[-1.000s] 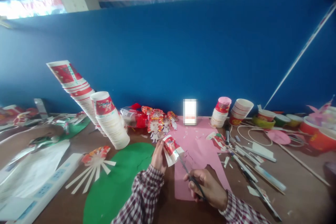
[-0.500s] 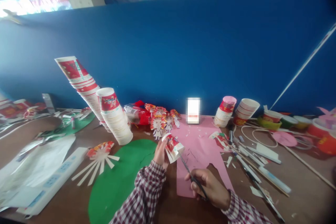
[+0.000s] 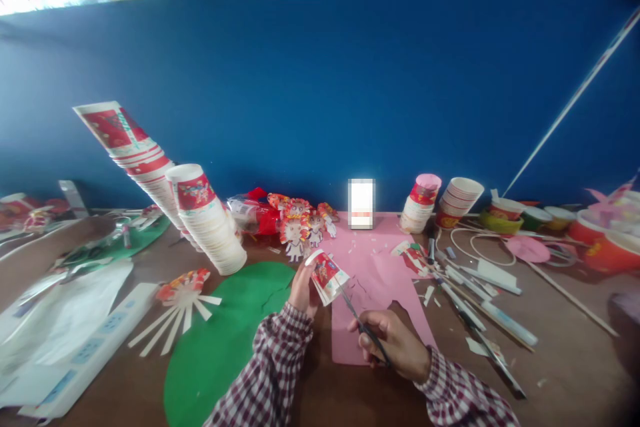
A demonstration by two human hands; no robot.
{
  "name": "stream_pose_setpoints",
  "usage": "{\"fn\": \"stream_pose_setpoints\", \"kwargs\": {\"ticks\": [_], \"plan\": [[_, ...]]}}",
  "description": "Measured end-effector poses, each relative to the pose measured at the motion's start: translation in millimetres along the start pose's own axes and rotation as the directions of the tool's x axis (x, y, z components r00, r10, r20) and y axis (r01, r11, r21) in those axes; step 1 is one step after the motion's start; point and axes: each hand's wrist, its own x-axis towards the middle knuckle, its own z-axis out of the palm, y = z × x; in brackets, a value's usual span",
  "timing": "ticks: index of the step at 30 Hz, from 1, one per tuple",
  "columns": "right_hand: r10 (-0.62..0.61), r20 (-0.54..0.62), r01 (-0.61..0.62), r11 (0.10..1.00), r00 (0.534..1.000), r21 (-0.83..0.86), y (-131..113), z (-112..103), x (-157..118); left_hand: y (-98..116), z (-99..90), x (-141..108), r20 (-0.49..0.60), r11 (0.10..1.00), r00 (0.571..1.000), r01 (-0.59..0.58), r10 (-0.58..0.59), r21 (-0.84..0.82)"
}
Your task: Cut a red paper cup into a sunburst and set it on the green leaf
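My left hand (image 3: 302, 291) is closed around a red and white paper cup (image 3: 327, 275), which tilts to the right above the table. In my right hand (image 3: 393, 340) is a pair of scissors (image 3: 356, 315) with dark handles. Their blades reach up to the edge of the cup, close to a strip of its wall. Whether the blades are fully closed is too small to tell. Below the hands lies a pink sheet (image 3: 350, 340) with a ragged cut on its right side. A round green sheet (image 3: 215, 340) is left of my left hand.
Tall stacks of paper cups (image 3: 215, 233) lean at the left. Small paper figures (image 3: 295, 230) stand behind the cup. A cut cup with splayed strips (image 3: 185, 297) lies at left. Pens and scraps (image 3: 465, 310) cover the right side, near shorter cup stacks (image 3: 420, 207).
The whole view has shifted slightly, so most things appear a little further left and up. Both hands keep their hold on the cup and scissors.
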Motion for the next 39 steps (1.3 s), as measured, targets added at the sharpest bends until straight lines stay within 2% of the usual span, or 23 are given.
{"fn": "stream_pose_setpoints", "kwargs": {"ticks": [6, 13, 20, 29, 39], "plan": [[0.021, -0.051, -0.020, 1.000, 0.998, 0.020, -6.9, 3.4, -0.3, -1.6, 1.5, -3.6, -0.009, 0.999, 1.000, 0.014, -0.014, 0.043], [0.029, -0.046, -0.028, 1.000, 0.999, 0.014, -6.4, 2.5, 0.8, -5.9, 0.1, -3.4, -0.009, 0.999, 1.000, -0.019, 0.019, 0.039], [0.038, -0.049, -0.037, 0.999, 0.998, 0.019, -8.7, 3.1, 0.4, -5.4, 1.8, -3.9, -0.038, 1.000, 0.999, 0.006, -0.005, 0.020], [0.063, -0.061, -0.061, 0.997, 0.996, 0.041, -4.3, 2.9, 0.8, -7.0, -2.3, -1.2, 0.001, 1.000, 1.000, -0.006, 0.006, 0.031], [0.058, -0.064, -0.056, 0.998, 0.996, 0.024, -5.6, 3.0, 0.8, -5.4, 0.7, -4.4, -0.001, 0.999, 1.000, 0.009, -0.009, 0.033]]}}
